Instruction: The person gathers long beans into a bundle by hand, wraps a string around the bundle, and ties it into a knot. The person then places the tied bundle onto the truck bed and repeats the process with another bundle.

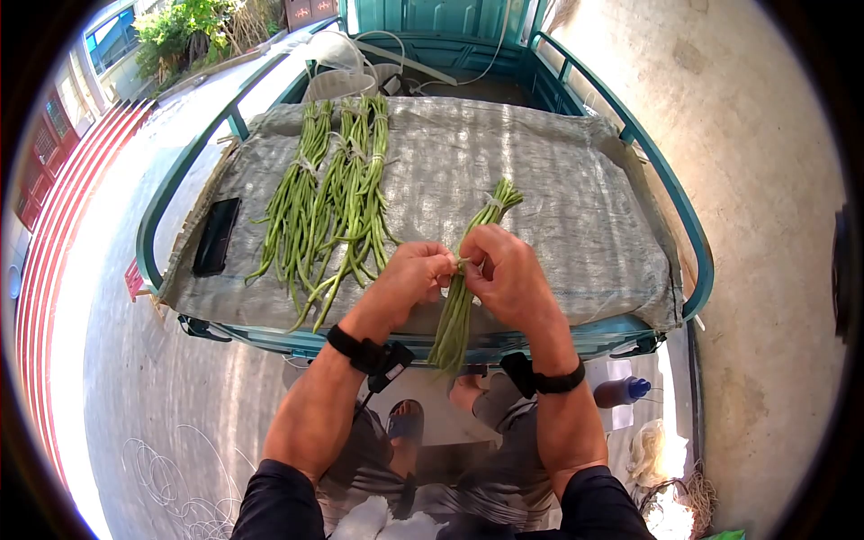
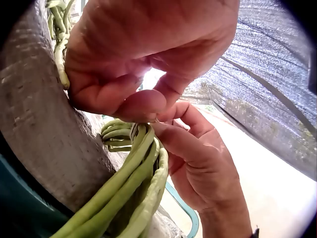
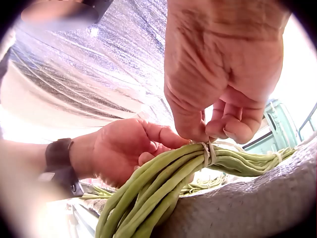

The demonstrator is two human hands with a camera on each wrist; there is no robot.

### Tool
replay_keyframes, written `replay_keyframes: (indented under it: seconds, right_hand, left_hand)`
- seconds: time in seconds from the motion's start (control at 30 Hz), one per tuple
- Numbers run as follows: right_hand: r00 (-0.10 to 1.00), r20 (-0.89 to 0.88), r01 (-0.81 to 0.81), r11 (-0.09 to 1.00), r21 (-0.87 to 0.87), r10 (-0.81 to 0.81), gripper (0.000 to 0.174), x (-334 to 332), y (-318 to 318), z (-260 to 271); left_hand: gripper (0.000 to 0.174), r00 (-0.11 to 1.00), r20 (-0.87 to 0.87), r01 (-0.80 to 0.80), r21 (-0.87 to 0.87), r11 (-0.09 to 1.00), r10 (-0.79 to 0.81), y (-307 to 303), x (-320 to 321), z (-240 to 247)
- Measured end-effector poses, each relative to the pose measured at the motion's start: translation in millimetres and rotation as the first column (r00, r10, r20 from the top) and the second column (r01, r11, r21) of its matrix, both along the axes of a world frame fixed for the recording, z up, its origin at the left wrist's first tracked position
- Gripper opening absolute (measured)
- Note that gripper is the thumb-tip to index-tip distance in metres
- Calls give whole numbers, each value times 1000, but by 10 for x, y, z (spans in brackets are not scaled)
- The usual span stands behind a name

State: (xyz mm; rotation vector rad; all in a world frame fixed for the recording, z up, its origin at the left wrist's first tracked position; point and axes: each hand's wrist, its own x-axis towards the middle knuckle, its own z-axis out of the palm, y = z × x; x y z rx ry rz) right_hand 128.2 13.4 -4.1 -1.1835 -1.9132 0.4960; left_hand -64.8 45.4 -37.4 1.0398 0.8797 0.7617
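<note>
A bundle of long green beans (image 1: 455, 317) lies on the grey woven cover (image 1: 432, 216), its lower end near the front edge. A pale tie string (image 3: 208, 154) goes round its middle, and a second pale tie shows near its far end. My left hand (image 1: 416, 277) is at the left side of that middle tie, thumb and forefinger pinching the string. From the other side my right hand (image 1: 509, 274) pinches the string too, fingers curled. In the right wrist view both sets of fingertips meet right over the tie, close above the beans.
Several tied bean bundles (image 1: 337, 180) lie to the left, beside a black phone (image 1: 217, 236). Green rails (image 1: 670, 193) flank the cart bed. A white basket (image 1: 340, 85) stands behind the cover. Below right is a dark bottle (image 1: 616, 392); loose white string (image 1: 180, 486) lies on the ground.
</note>
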Motion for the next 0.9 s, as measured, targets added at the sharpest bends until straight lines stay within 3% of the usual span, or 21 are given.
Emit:
replay_keyframes:
  seconds: [0.13, 0.23, 0.33, 0.43, 0.63, 0.83, 0.9]
  right_hand:
    - [1000, 24, -4, 1000, 0, 4, 15, 39, 28, -53]
    - [1000, -7, -7, 997, -74, 7, 10, 55, 19, -38]
    - [1000, -12, -21, 996, -86, 20, 11, 82, 23, -40]
    - [994, -88, -81, 984, -160, 67, 10, 142, 79, -170]
    - [983, -155, -143, 928, -344, 94, 11, 246, 111, -217]
    - [973, -232, -135, 830, -540, 7, 22, 272, 53, -110]
    - [967, -255, -141, 826, -545, -3, 22, 268, 71, -143]
  left_hand:
    - [11, 992, -124, 19, 170, 985, 2, -21, -16, 41]
    - [12, 974, -224, 63, 406, 912, 33, -23, -37, 9]
    - [10, 925, -348, 138, 682, 718, 152, -31, -47, 28]
    - [9, 893, -346, 150, 831, 535, 288, -82, 7, 85]
    - [9, 865, -332, 144, 883, 447, 377, -109, 73, 72]
    - [9, 846, -347, 160, 890, 427, 406, -134, 110, 29]
    - [11, 867, -367, 164, 848, 504, 336, -116, 81, 16]
